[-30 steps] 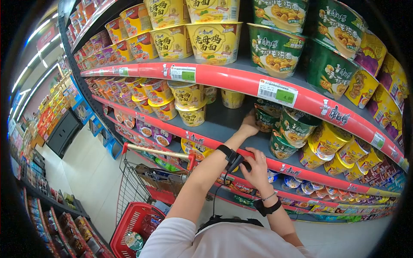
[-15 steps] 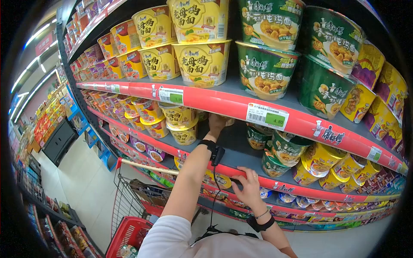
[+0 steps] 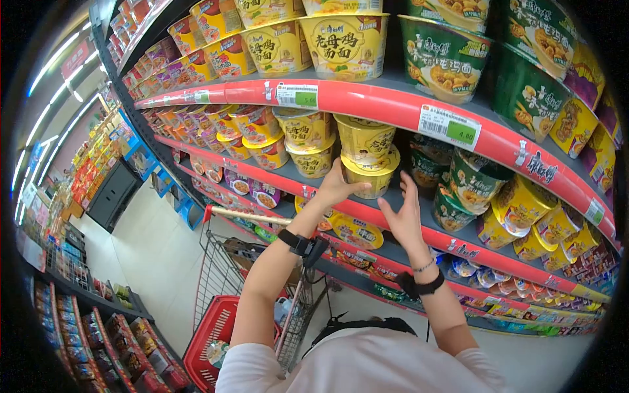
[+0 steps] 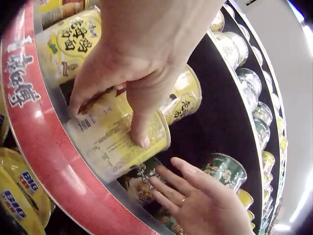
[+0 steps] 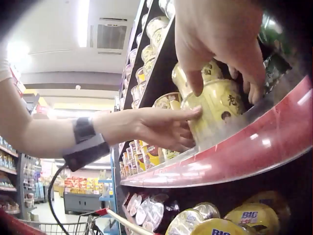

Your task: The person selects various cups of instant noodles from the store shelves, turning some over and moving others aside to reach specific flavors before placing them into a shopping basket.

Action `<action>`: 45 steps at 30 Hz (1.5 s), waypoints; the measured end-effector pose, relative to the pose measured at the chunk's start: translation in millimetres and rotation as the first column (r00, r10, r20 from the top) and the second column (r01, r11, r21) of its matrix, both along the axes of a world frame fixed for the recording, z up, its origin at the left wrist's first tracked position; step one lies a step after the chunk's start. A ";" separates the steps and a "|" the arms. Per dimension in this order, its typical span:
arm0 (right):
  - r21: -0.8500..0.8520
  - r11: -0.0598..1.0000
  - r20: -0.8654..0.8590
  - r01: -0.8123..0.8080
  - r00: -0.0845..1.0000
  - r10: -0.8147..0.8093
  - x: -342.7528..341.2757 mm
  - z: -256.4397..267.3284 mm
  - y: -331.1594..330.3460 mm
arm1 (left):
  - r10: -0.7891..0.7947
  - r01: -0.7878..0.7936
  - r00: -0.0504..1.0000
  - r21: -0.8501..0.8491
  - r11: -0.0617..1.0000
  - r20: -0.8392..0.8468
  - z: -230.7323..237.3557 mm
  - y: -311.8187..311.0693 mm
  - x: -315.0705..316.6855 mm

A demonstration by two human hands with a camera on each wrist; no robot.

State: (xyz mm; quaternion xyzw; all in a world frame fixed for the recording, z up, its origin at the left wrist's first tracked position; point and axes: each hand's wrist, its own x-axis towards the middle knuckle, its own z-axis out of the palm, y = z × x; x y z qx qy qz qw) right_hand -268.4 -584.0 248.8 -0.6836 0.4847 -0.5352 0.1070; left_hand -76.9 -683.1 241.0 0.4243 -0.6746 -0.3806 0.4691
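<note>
On the middle shelf two yellow noodle cups stand stacked, the upper cup [image 3: 365, 139] resting on the lower cup [image 3: 372, 173]. My left hand [image 3: 337, 190] grips the lower cup from its left side, thumb across the front; the left wrist view shows the thumb pressed on the printed side of this cup [image 4: 122, 142]. My right hand [image 3: 405, 216] is held just right of it, fingers spread and holding nothing. In the right wrist view the right hand [image 5: 220, 44] hangs over the lower cup [image 5: 213, 110], its fingers around the cup's sides; contact is unclear.
Green cups [image 3: 477, 180] stand to the right on the same shelf, more yellow cups [image 3: 309, 162] to the left. Above runs a red shelf edge [image 3: 367, 103] with price tags. A cart with a red basket [image 3: 213, 340] stands at lower left.
My left hand has come forward from deep in the shelf and now grips the lower cup. The two yellow cups now stand stacked near the front edge. My right hand has risen from the shelf edge beside them.
</note>
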 end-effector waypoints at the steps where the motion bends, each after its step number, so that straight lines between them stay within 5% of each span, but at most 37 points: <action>1: 0.017 1.000 0.052 0.000 0.999 -0.001 4.0 -4.0 -9.3 | -0.099 0.103 0.992 0.046 0.994 -0.075 14.4 14.6 4.5; 4: 0.079 0.997 0.082 -0.028 0.996 0.021 9.3 -11.9 -27.5 | -0.227 0.246 0.965 0.153 0.957 -0.133 36.2 38.4 17.8; 6: 0.154 0.988 0.052 -0.019 0.999 0.011 11.4 -9.3 -31.3 | -0.025 0.023 0.993 0.025 0.999 0.112 34.9 48.5 21.2; 9: 0.336 0.940 -0.023 0.054 0.999 -0.049 15.5 -2.5 -29.7 | 0.138 -0.130 0.990 -0.205 0.970 0.022 44.6 52.4 3.5; 11: 0.320 0.941 -0.084 0.114 0.992 -0.092 18.6 -4.3 -29.5 | 0.331 -0.317 0.943 -0.372 0.872 -0.026 52.6 47.1 -14.0; 14: 0.306 0.933 -0.167 0.188 0.976 -0.142 20.3 -4.1 -26.1 | 0.425 -0.378 0.905 -0.415 0.827 0.024 74.3 34.7 -30.7; 27: 0.316 0.925 -0.195 0.213 0.968 -0.157 22.2 2.9 -21.2 | 0.092 -0.119 0.986 -0.200 0.973 -0.142 69.7 34.8 -15.8; 30: 0.256 0.940 -0.193 0.227 0.964 -0.180 22.6 -2.5 -23.1 | 0.321 -0.290 0.947 -0.421 0.860 0.003 45.2 43.2 -16.8; 34: 0.273 0.938 -0.196 0.215 0.967 -0.165 21.5 -3.9 -22.6 | 0.288 -0.313 0.946 -0.190 0.931 -0.151 14.5 58.6 -11.5; 41: 0.199 0.966 -0.071 0.165 0.986 -0.153 18.0 -1.9 -17.6 | 0.200 -0.208 0.978 -0.218 0.954 -0.058 10.2 56.6 -18.5; 44: 0.222 0.970 -0.030 0.097 0.995 -0.092 13.6 -2.6 -16.7 | 0.138 -0.149 0.985 -0.107 0.983 -0.103 10.5 28.2 -11.8; 45: 0.207 0.978 -0.014 0.037 0.999 -0.035 11.1 -5.8 -18.4 | 0.023 -0.018 0.954 0.020 1.000 -0.299 22.1 25.2 -8.4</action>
